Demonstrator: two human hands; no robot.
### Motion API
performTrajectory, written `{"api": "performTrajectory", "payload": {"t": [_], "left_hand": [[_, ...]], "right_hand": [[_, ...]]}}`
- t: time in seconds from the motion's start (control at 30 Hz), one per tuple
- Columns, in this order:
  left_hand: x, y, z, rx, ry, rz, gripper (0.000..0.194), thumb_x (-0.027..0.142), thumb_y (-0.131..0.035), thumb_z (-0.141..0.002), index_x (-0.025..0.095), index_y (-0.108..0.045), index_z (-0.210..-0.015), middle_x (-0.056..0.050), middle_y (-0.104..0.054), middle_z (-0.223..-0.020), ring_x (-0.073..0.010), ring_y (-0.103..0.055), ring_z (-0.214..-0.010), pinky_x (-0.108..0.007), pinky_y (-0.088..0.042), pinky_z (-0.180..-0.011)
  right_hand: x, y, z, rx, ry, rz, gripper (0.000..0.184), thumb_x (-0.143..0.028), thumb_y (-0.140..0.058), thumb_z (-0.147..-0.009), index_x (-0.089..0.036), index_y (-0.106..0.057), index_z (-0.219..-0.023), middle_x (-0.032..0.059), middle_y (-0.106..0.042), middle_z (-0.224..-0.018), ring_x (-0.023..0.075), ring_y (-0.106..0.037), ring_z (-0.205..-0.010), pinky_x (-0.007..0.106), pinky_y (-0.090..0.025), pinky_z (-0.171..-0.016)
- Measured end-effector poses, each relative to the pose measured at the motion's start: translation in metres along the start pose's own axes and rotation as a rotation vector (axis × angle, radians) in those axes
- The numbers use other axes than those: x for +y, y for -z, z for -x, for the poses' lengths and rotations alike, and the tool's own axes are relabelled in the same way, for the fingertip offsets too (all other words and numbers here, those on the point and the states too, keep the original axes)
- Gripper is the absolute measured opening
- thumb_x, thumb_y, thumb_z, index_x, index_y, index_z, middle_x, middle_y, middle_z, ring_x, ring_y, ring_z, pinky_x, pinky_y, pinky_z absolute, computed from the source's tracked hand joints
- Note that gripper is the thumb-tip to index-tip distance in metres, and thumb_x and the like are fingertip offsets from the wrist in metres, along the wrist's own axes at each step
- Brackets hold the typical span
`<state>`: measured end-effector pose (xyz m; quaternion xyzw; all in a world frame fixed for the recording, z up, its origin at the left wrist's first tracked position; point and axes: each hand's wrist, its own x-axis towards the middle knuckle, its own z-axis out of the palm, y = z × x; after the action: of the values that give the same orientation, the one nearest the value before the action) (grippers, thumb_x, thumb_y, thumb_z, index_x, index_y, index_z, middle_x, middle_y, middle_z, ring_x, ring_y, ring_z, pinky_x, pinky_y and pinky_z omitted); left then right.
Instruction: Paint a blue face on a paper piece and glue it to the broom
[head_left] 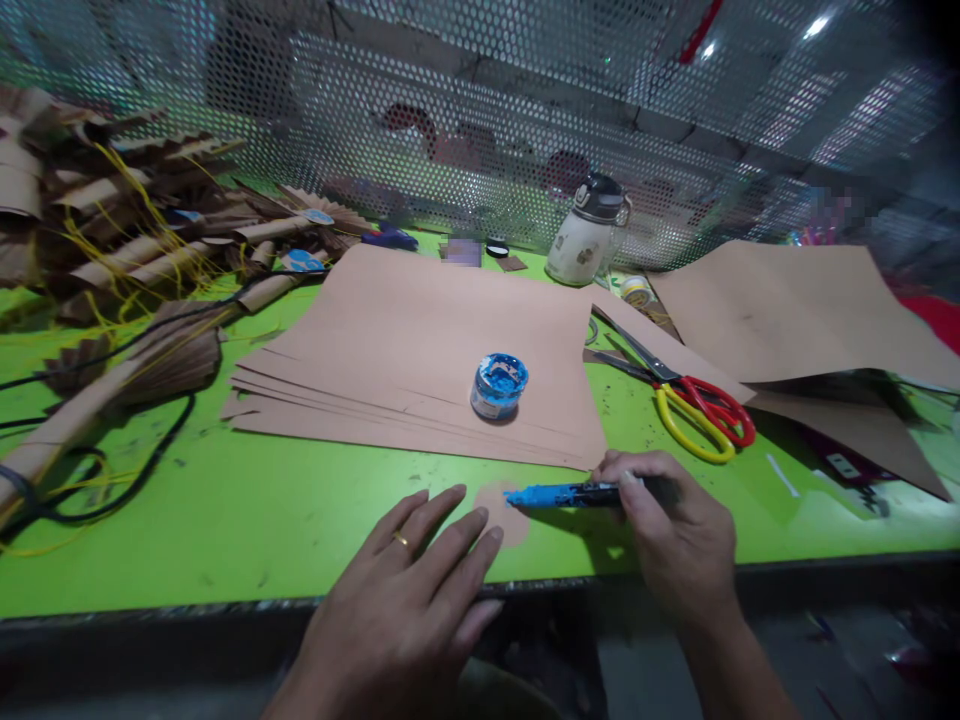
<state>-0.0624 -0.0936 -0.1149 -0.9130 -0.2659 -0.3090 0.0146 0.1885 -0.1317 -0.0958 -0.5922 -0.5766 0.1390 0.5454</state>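
Right hand (664, 525): gripping a blue-smeared pen (562, 495), tip over the paper disc (511, 528) near the green table's (300, 520) near edge. Left hand (416, 580): spread, grasping nothing, fingertips at the disc's left side. Beyond, filling the middle: stacked brown sheets (420, 320), paint jar (495, 395) on top. Right: scissors (666, 375), blades slightly parted; farther, a bottle (577, 245). Far left, I see heaped folded-paper bundles (112, 190), yellow string (124, 165) tangled through.

Label (489, 406) on blue jar (501, 386), too small to read, nothing legible
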Motion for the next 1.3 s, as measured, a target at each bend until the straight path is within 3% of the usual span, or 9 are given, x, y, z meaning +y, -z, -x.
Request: {"api": "performTrajectory", "payload": {"t": [0.33, 0.53, 0.67, 0.83, 1.03, 1.3], "left_hand": [[-0.0027, 0.0002, 0.0029, -0.044, -0.047, -0.037, 0.035, 0.033, -0.06, -0.093, 0.02, -0.063, -0.126, -0.001, -0.07, -0.122, -0.0257, -0.058, -0.121, -0.042, -0.046, -0.101], [0.0015, -0.0019, 0.0017, 0.023, 0.046, 0.013, 0.028, 0.031, -0.054, -0.097, 0.021, -0.065, -0.121, -0.001, -0.072, -0.119, -0.0245, -0.058, -0.121, -0.043, -0.043, -0.105], [0.0009, 0.0, 0.0009, -0.025, -0.011, -0.012, 0.031, 0.032, -0.059, -0.094, 0.021, -0.064, -0.123, -0.003, -0.072, -0.117, -0.0242, -0.06, -0.12, -0.041, -0.047, -0.103], [0.0038, 0.0005, 0.002, -0.016, 0.063, 0.031, 0.03, 0.029, -0.058, -0.095, 0.021, -0.064, -0.123, -0.003, -0.071, -0.12, -0.0251, -0.058, -0.122, -0.044, -0.044, -0.105], [0.0047, -0.0004, 0.0026, -0.018, 0.064, 0.039, 0.029, 0.027, -0.057, -0.095, 0.02, -0.064, -0.123, -0.003, -0.071, -0.121, -0.0258, -0.056, -0.124, -0.045, -0.041, -0.108], [0.0, 0.002, 0.0017, -0.036, -0.001, -0.004, 0.033, 0.028, -0.06, -0.094, 0.02, -0.063, -0.125, -0.004, -0.071, -0.12, -0.0253, -0.059, -0.122, -0.043, -0.047, -0.104]], "right_hand": [[0.003, 0.0022, 0.0016, 0.037, -0.014, -0.009, 0.007, -0.022, -0.062, -0.089, -0.022, -0.066, -0.084, -0.0015, -0.066, -0.068, 0.0113, -0.057, -0.052, 0.021, -0.042, -0.045], [0.0004, 0.0006, 0.0012, 0.065, -0.025, -0.04, 0.007, -0.023, -0.063, -0.088, -0.02, -0.066, -0.083, 0.0022, -0.069, -0.073, 0.0165, -0.065, -0.067, 0.024, -0.047, -0.052], [0.0005, 0.0005, 0.0016, 0.048, -0.026, -0.026, 0.007, -0.023, -0.063, -0.089, -0.021, -0.067, -0.084, 0.0004, -0.067, -0.068, 0.0142, -0.061, -0.058, 0.023, -0.046, -0.048], [0.0009, 0.0014, 0.0018, 0.039, -0.038, 0.004, 0.01, -0.025, -0.062, -0.09, -0.021, -0.067, -0.082, -0.0004, -0.065, -0.064, 0.0126, -0.057, -0.051, 0.022, -0.044, -0.045], [0.0005, 0.0012, 0.002, 0.035, -0.022, -0.02, 0.009, -0.025, -0.062, -0.089, -0.021, -0.066, -0.082, 0.0004, -0.066, -0.068, 0.0132, -0.059, -0.054, 0.022, -0.044, -0.046], [-0.0009, -0.0003, 0.0028, 0.061, -0.037, 0.013, 0.012, -0.027, -0.063, -0.088, -0.019, -0.067, -0.08, 0.0012, -0.067, -0.067, 0.0136, -0.059, -0.054, 0.023, -0.046, -0.047]]}}
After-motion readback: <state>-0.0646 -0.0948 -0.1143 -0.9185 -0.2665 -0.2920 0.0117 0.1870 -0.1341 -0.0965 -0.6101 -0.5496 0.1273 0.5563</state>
